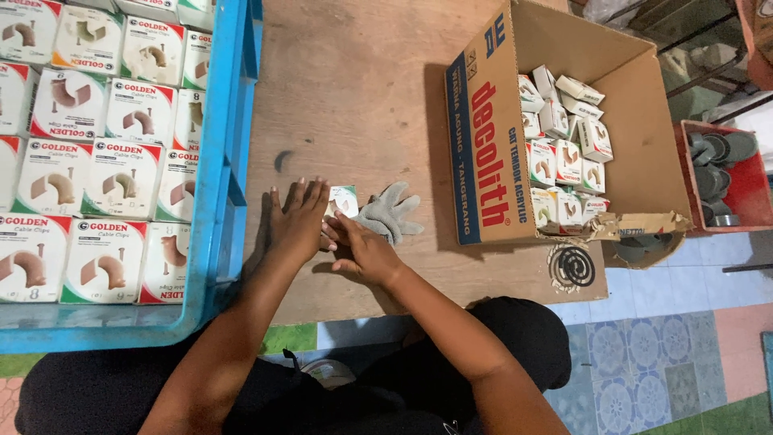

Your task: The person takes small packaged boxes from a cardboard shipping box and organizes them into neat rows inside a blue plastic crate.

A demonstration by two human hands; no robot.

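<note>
My left hand (296,219) lies flat on the brown wooden board (346,97), fingers spread, touching the left side of a small white carton (345,199) with green and red print. From the right, my right hand (364,251) has its fingers curled against the same carton. Whether either hand truly grips the carton is unclear. A grey work glove (390,213) lies on the board just right of the carton.
A blue plastic crate (229,161) at the left holds rows of similar small cartons. An open cardboard box (636,105) at the right holds several more, jumbled. A black spiral coil (572,264) sits on the board's corner. A red bin (753,189) of grey parts stands far right.
</note>
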